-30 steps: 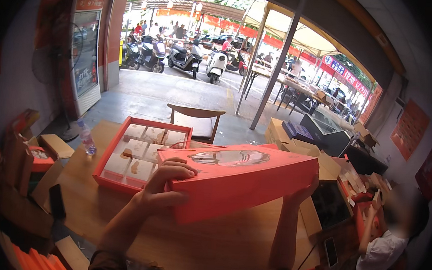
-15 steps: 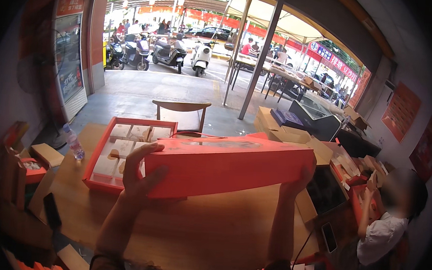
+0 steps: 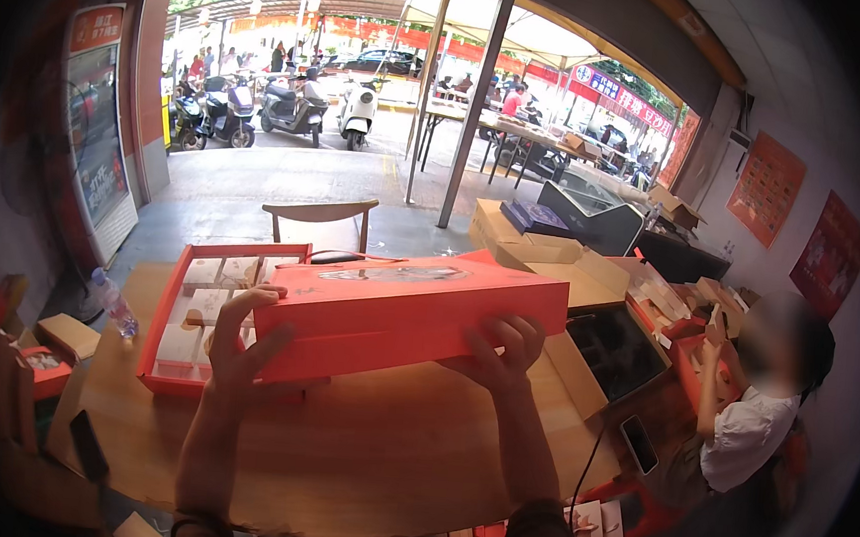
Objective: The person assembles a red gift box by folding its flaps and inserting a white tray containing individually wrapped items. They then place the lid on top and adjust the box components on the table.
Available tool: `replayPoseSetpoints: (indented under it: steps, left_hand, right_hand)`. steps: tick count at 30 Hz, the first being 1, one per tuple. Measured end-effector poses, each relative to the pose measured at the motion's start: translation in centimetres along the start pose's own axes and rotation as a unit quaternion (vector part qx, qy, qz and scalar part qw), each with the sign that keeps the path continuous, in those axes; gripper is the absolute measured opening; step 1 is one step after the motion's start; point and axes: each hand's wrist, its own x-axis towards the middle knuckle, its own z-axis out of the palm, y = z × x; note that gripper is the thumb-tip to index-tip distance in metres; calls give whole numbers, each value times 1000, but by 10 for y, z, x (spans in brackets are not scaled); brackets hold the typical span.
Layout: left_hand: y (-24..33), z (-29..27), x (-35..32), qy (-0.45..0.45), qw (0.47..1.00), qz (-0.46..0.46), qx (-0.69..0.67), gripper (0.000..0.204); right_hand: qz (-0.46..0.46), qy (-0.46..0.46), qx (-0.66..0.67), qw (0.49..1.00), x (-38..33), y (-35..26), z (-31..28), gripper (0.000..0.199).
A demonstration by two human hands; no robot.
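I keep the left hand's (image 3: 238, 349) grip closed on a red rectangular cardboard box (image 3: 401, 328) at frame centre; the right hand (image 3: 504, 357) touches its lower front, though I cannot tell how firmly that grip closes.

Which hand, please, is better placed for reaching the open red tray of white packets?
Probably the left hand: it is nearer that tray than the right hand, though both hold the red windowed box.

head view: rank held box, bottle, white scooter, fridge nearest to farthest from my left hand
1. Held box, against the left hand
2. Bottle, on the table's left
3. Fridge, at left, beyond the table
4. White scooter, outside
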Motion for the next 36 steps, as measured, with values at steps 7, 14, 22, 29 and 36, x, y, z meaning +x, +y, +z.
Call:
replayPoseSetpoints:
  steps: [7,14,22,29,36]
  left_hand:
    - [-2,1,-4,-14,1000,-13,1,47]
    - [7,-8,10,-46,988,38,144,27]
    - [29,-9,19,-54,978,-145,138,39]
    - [50,-19,29,-186,926,-144,296,32]
    - [34,-10,16,-180,915,-117,341,26]
  right_hand:
    - [6,-8,12,1000,7,-6,0,27]
    - [-16,-51,36,998,1,-2,4,17]
    - [-27,-106,82,991,-7,-15,12,23]
    - [-46,-150,130,979,5,-41,10,24]
    - [-41,-169,163,971,4,-48,11,22]
